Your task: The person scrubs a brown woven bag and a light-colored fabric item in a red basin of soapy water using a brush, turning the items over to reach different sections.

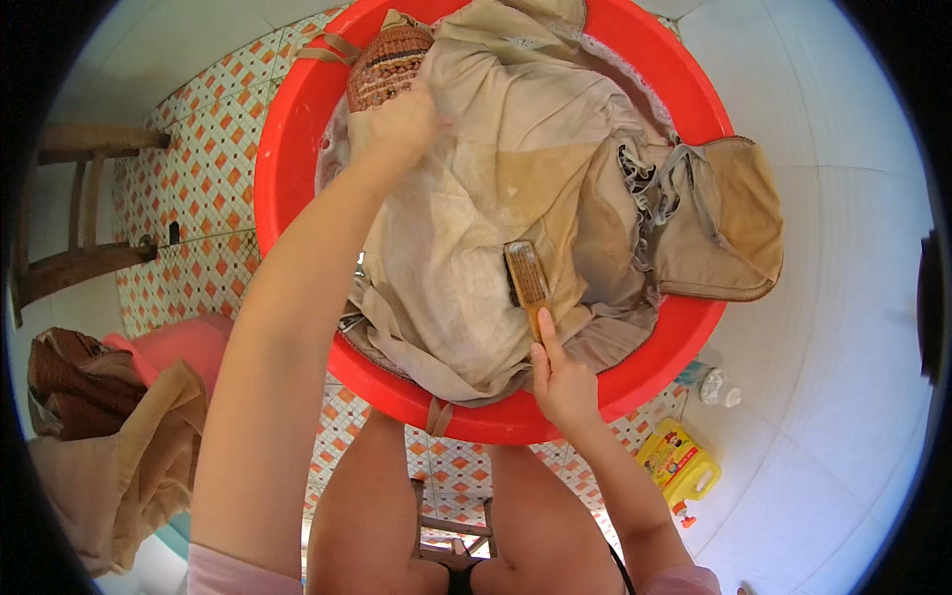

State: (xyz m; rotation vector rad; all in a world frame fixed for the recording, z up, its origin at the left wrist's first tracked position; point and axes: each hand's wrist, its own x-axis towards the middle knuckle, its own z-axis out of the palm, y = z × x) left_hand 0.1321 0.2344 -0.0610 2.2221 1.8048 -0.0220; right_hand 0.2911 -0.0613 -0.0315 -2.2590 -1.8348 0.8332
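A large red plastic basin [297, 126] holds soapy water and a wet beige fabric cover [476, 193], which bulges above the rim. My left hand [401, 123] presses on the cover at the upper left, beside a brown woven section [388, 63]; whether its fingers grip the cloth is hidden. In my right hand [563, 375] is the handle of a wooden scrubbing brush [528, 271], its bristles down on the cloth near the lower middle. A zip-edged tan flap [729, 219] hangs over the basin's right rim.
At the left stand a wooden stool [89, 260] and a pink container [186, 346] with brown and beige fabric [126, 454] draped by it. A clear bottle [718, 388] and a yellow detergent jug [680, 465] are on the right, near the tiled wall [811, 312].
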